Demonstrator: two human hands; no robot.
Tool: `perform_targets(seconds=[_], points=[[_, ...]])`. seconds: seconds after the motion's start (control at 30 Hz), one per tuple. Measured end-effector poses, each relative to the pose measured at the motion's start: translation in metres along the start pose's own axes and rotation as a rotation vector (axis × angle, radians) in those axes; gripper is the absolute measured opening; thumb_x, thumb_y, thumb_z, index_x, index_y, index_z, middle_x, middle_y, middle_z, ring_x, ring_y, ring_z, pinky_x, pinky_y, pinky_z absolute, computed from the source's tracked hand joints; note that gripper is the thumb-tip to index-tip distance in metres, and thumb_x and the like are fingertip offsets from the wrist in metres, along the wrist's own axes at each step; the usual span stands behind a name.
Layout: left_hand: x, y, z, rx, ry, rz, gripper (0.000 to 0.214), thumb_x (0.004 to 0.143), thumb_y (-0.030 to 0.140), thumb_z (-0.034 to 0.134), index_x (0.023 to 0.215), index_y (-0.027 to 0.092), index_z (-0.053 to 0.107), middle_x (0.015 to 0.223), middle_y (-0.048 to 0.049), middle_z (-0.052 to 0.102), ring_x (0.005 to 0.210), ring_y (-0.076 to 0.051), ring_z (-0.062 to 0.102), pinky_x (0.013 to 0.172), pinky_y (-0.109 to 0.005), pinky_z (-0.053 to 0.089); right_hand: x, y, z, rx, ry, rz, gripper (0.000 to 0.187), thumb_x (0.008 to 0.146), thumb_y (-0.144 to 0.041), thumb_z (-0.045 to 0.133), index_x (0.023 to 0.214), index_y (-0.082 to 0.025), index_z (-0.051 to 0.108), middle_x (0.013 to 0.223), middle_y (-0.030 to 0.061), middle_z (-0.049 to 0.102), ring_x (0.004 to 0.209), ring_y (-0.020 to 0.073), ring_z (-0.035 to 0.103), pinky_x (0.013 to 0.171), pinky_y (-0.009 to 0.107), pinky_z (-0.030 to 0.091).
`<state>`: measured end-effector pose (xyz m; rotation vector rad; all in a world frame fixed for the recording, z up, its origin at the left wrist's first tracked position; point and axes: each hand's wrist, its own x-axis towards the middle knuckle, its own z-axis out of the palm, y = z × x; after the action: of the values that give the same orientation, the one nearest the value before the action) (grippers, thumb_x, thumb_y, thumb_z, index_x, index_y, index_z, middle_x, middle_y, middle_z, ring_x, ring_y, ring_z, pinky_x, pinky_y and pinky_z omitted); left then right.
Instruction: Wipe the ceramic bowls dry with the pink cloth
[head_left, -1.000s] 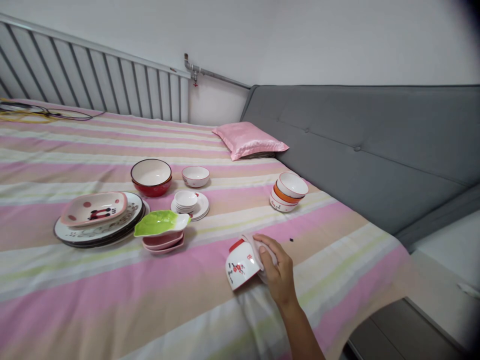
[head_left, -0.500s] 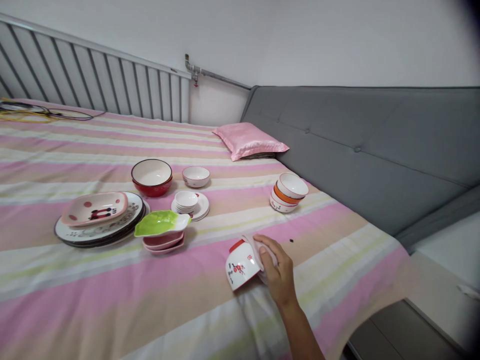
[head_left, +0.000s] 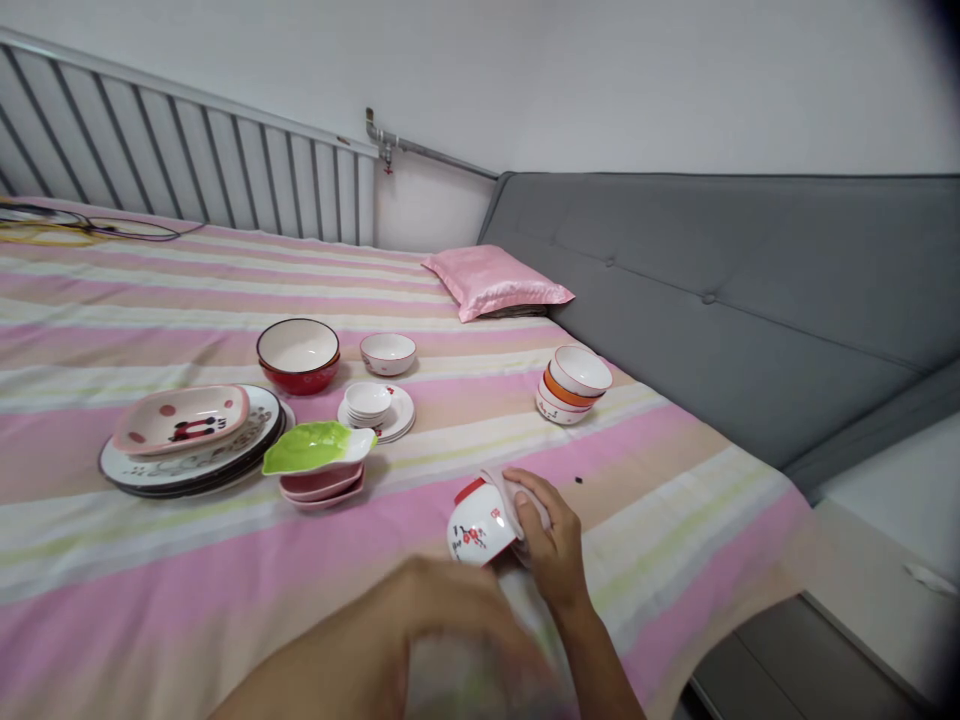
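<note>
My right hand [head_left: 551, 540] grips a pale pinkish bowl [head_left: 517, 490], thumb on the near side and fingers over its top. Pressed against it is a white bowl [head_left: 480, 525] with a red plum-blossom print, tipped on its side just above or on the striped sheet. A red patch shows at its upper edge. Low in the picture my left hand [head_left: 450, 620] reaches in from the left, smeared by motion. It lies in front of the bowls' lower edge, its fingers too blurred to make out.
A bowl stack [head_left: 574, 385] stands to the right. On the left lie plates [head_left: 127, 470] under a pink dish [head_left: 184, 418], a green leaf dish [head_left: 311, 450] on pink dishes [head_left: 322, 490], red bowls [head_left: 300, 360], small bowls [head_left: 367, 400] and a white bowl [head_left: 388, 352]. Further off rests a pink pillow [head_left: 499, 280].
My left hand has come into view from the bottom and now covers part of the sheet near the bowls. My right hand keeps its grip almost in place. The view has shifted slightly.
</note>
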<state>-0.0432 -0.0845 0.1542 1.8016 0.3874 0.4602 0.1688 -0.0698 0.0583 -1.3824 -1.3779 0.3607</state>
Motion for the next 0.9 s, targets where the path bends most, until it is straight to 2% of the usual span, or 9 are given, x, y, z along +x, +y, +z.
perform_targets(seconds=[0.03,0.13,0.17,0.23,0.3,0.4,0.5,0.77,0.9], points=[[0.008,-0.002,-0.004,0.058,0.08,-0.013,0.045,0.074,0.032,0.072,0.116,0.028,0.057,0.118,-0.0037,0.057,0.114,-0.025,0.052,0.101,-0.043,0.039,0.0,0.0,0.0,0.003,0.0,-0.002,0.029,0.088,-0.035,0.045,0.105,-0.02,0.064,0.11,0.0075,0.065,0.105,0.0228,0.057,0.091,0.038,0.045],[0.03,-0.024,-0.011,0.506,0.498,-0.101,0.067,0.067,0.033,0.074,0.127,0.023,0.047,0.133,-0.0102,0.047,0.125,-0.029,0.042,0.105,-0.046,0.035,0.0,-0.001,-0.001,0.015,-0.004,-0.006,0.029,0.088,-0.034,0.045,0.105,-0.02,0.064,0.11,0.0065,0.064,0.105,0.0218,0.057,0.091,0.037,0.044],[0.035,-0.034,-0.011,0.572,0.528,-0.161,0.078,0.064,0.033,0.075,0.133,0.02,0.042,0.14,-0.0134,0.039,0.13,-0.031,0.036,0.107,-0.047,0.032,0.0,-0.002,-0.001,0.018,-0.005,-0.007,0.028,0.088,-0.034,0.045,0.105,-0.02,0.064,0.109,0.0061,0.064,0.105,0.0215,0.057,0.092,0.037,0.044],[0.043,-0.057,-0.01,0.584,0.464,-0.278,0.101,0.054,0.034,0.08,0.14,0.017,0.031,0.148,-0.0181,0.026,0.135,-0.036,0.027,0.107,-0.05,0.031,0.0,-0.001,-0.001,0.019,-0.005,-0.009,0.028,0.088,-0.033,0.045,0.106,-0.021,0.063,0.109,0.0057,0.064,0.105,0.021,0.057,0.092,0.036,0.044],[0.047,-0.079,-0.008,0.505,0.329,-0.344,0.116,0.046,0.034,0.083,0.144,0.017,0.023,0.15,-0.0188,0.024,0.136,-0.038,0.024,0.108,-0.052,0.028,0.001,0.0,0.0,0.016,-0.003,-0.011,0.028,0.088,-0.033,0.045,0.106,-0.021,0.063,0.11,0.0056,0.064,0.105,0.0209,0.057,0.092,0.036,0.044],[0.05,-0.106,-0.006,0.367,0.307,-0.377,0.121,0.047,0.034,0.083,0.146,0.016,0.015,0.145,-0.0185,0.035,0.131,-0.037,0.034,0.106,-0.051,0.031,0.001,0.003,0.0,0.016,-0.001,-0.006,0.028,0.088,-0.034,0.045,0.106,-0.021,0.063,0.11,0.0054,0.064,0.105,0.0209,0.057,0.091,0.036,0.044],[0.052,-0.121,-0.007,0.304,0.301,-0.259,0.113,0.045,0.031,0.085,0.141,0.016,0.028,0.138,-0.0144,0.046,0.124,-0.035,0.042,0.103,-0.046,0.036,0.001,0.005,0.0,0.018,0.01,0.008,0.029,0.088,-0.035,0.045,0.106,-0.022,0.064,0.11,0.0051,0.065,0.105,0.021,0.057,0.091,0.036,0.044],[0.056,-0.114,-0.003,0.302,0.411,-0.037,0.066,0.058,0.024,0.073,0.118,0.019,0.046,0.108,-0.0053,0.062,0.091,-0.023,0.06,0.08,-0.034,0.049,-0.001,0.001,-0.002,0.051,0.032,0.076,0.031,0.087,-0.038,0.046,0.105,-0.02,0.064,0.11,0.0062,0.064,0.106,0.022,0.057,0.091,0.035,0.043],[0.056,-0.112,0.0,0.366,0.458,-0.029,0.06,0.057,0.025,0.07,0.112,0.021,0.048,0.101,-0.0041,0.064,0.086,-0.023,0.061,0.075,-0.032,0.049,-0.002,0.002,-0.004,0.109,0.029,0.128,0.032,0.088,-0.039,0.045,0.104,-0.019,0.064,0.107,0.0066,0.065,0.102,0.0218,0.058,0.088,0.033,0.045]])
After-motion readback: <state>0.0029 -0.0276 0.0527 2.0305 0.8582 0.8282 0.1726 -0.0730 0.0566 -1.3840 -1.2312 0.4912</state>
